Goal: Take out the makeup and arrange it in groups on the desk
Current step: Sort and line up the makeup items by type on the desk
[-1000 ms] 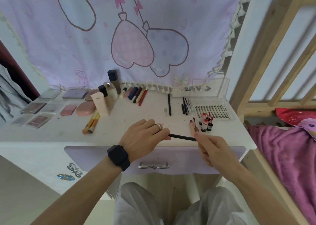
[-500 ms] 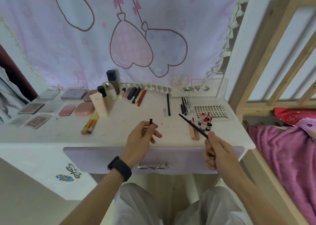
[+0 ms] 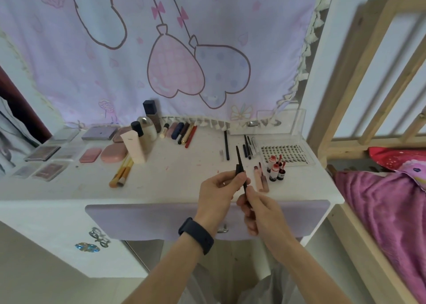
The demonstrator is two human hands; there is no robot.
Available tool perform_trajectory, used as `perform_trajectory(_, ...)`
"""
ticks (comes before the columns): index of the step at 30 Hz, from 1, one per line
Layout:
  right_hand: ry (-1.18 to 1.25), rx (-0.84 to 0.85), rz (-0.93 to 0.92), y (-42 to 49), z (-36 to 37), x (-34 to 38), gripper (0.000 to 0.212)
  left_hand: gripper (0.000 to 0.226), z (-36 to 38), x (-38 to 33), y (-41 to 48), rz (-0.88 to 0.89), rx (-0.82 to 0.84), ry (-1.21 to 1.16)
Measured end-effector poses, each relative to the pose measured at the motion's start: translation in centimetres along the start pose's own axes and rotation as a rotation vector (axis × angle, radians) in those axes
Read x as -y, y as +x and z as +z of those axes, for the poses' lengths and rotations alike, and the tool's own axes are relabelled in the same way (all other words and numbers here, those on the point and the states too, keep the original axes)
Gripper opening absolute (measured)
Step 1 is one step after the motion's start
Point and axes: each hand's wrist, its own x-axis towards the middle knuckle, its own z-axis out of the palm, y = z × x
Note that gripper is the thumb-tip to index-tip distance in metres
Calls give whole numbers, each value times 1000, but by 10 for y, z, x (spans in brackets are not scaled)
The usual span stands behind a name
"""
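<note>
Left hand (image 3: 220, 194) has rejoined right hand (image 3: 261, 209) on black pencil (image 3: 238, 157).

Over the front edge of the desk (image 3: 179, 183), the left hand (image 3: 219, 189) and right hand (image 3: 261, 211) both pinched a thin black pencil (image 3: 239, 160), its tip pointing upward. Small red bottles (image 3: 274, 172) stood just beyond; brushes (image 3: 122, 172) lay well left.

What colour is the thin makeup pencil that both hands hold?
The thin makeup pencil is black; the head view shows it best.
</note>
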Motion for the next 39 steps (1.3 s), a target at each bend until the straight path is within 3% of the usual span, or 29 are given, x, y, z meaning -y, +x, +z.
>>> perform_trajectory(6, -402, -124, -295, 3, -5, -1, 13, 11, -13, 5, 7, 28, 9, 22)
perform_trajectory(10, -514, -144, -360, 7, 1, 2, 15, 14, -26, 7, 19, 72, 72, 133)
perform_trajectory(12, -580, -188, -386, 12, 3, 6, 20, 15, -36, 10, 33, 115, 4, 227)
perform_trajectory(16, -786, -265, -329, 28, -1, 21, 10, 21, -71, 17, 74, 217, -253, 586)
perform_trajectory(21, -1148, -291, -246, 69, 1, 46, 34, 38, -101, 32, 111, 128, -292, 851)
perform_trajectory(23, -1259, -315, -214, 90, 6, 53, 22, 39, -105, 38, 115, 106, -304, 853)
perform_trajectory(32, -1486, -327, -99, 158, 21, 55, 11, 36, -110, 40, 112, 173, -254, 901)
perform_trajectory(39, -1556, -364, -208, 168, 20, 46, 28, 35, -112, 41, 114, 187, -254, 906)
